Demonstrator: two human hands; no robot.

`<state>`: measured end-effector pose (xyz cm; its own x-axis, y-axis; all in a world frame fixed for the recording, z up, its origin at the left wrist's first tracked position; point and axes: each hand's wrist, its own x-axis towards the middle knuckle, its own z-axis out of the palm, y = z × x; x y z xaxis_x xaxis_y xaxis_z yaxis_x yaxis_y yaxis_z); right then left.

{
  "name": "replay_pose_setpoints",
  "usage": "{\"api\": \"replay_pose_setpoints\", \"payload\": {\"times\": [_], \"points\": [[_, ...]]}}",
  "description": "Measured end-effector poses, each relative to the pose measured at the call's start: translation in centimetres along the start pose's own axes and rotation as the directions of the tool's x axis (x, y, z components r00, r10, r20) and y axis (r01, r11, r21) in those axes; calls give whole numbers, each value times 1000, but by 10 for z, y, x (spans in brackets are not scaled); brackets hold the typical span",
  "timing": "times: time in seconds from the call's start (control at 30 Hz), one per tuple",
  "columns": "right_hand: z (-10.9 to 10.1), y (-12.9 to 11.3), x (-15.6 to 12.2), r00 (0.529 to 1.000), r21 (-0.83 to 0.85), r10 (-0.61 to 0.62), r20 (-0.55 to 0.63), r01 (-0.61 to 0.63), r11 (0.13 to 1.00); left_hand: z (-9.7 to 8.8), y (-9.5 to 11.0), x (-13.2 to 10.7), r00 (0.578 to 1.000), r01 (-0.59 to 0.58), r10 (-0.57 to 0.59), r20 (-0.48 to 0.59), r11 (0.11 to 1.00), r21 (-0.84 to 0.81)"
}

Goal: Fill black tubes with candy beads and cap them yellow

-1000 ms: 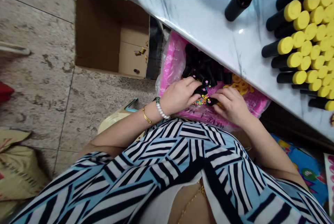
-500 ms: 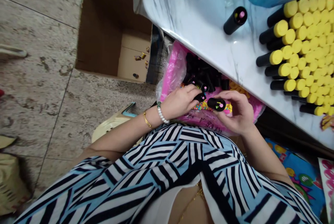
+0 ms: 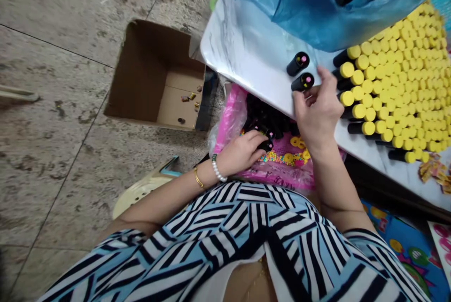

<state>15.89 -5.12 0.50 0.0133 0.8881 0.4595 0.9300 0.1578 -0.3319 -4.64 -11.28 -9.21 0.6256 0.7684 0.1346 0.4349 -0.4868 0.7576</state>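
My right hand [image 3: 319, 112] is up on the white marble table [image 3: 246, 48], fingers closed on a black tube [image 3: 302, 82] with a pink bead in its open end. A second open black tube [image 3: 298, 64] stands just beyond it. My left hand [image 3: 243, 151] stays low in the pink bag [image 3: 229, 114] on my lap, fingers curled round a small black tube [image 3: 265, 145]. Colourful beads [image 3: 278, 156] and several more black tubes [image 3: 268, 116] lie in that bag.
Rows of black tubes with yellow caps [image 3: 398, 81] cover the table's right side. A blue plastic bag [image 3: 317, 6] lies at the table's far end. An open cardboard box [image 3: 155, 76] stands on the tiled floor to the left. A pale stool [image 3: 141, 191] sits under my left arm.
My right hand has lifted the filled black tube out of the pink bag and carried it up onto the table beside the other open tube. My left hand remained in the bag.
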Motion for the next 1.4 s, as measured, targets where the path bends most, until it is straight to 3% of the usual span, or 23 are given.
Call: {"api": "replay_pose_setpoints", "payload": {"times": [0.1,0.17,0.23,0.3,0.33,0.4,0.47,0.53,0.6,0.67,0.77,0.83,0.9,1.0,1.13,1.3,1.4], "points": [[-19,-13,-18,1000,75,-1,-6,2,997,-5,4,-2,995,8,-25,-102,986,-166],[-36,-19,-38,992,175,-61,113,41,984,-7,7,-2,987,65,-114,-111,926,-371],[-45,-19,-59,939,288,-140,314,46,957,-5,11,-2,976,135,-209,-58,796,-590],[-43,-11,-78,843,377,-175,509,-35,925,-2,14,-1,969,169,-247,-16,706,-687],[-39,-4,-86,795,398,-164,584,-104,912,0,14,0,971,168,-238,-14,726,-666],[-30,10,-98,742,411,-113,661,-232,881,2,14,2,985,138,-169,-19,856,-498],[-26,25,-105,741,407,-59,669,-299,863,2,12,4,998,64,-58,29,969,-239],[-26,39,-107,748,377,-50,662,-275,884,2,9,9,990,-38,35,134,999,16],[-27,49,-107,715,283,-93,693,-151,947,2,6,16,974,-117,67,218,967,225],[-27,55,-108,632,156,-174,755,84,984,2,5,24,971,-138,51,233,917,374],[-19,52,-110,517,19,-258,816,422,907,2,5,33,984,-90,2,177,867,489],[-10,44,-112,484,-11,-286,827,523,853,2,7,34,988,-68,-10,152,864,499],[-1,36,-113,456,14,-308,835,542,840,1,8,31,988,-61,-12,153,885,462],[11,31,-116,425,97,-320,847,468,879,0,7,24,988,-34,-33,153,910,413],[22,41,-121,454,326,-376,808,188,927,-1,3,15,991,-3,-40,125,946,325],[13,49,-116,549,478,-351,759,-103,872,-5,1,7,994,10,-30,105,983,185],[0,49,-107,523,504,-279,805,-356,787,-10,4,3,997,-1,-5,75,997,80]]}}
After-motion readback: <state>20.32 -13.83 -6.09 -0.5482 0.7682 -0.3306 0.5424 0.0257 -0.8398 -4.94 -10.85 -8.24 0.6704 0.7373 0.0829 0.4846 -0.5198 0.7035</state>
